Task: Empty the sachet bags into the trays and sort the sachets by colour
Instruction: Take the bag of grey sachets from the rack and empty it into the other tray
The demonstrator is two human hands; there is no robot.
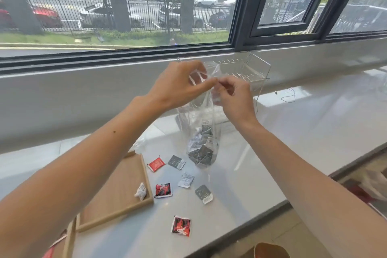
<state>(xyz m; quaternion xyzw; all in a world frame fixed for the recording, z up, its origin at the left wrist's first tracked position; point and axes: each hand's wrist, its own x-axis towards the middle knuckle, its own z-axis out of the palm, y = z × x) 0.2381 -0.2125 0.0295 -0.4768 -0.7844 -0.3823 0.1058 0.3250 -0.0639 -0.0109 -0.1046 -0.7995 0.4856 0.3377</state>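
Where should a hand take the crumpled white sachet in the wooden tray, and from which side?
Likely pinch its raised crumpled top from above and the left: the white sachet sits tucked against the wooden tray's right wall, near the corner, which blocks a side approach.

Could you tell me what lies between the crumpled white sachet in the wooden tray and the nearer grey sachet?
In the head view, one red-and-black square sachet lies flat on the pale counter between them.
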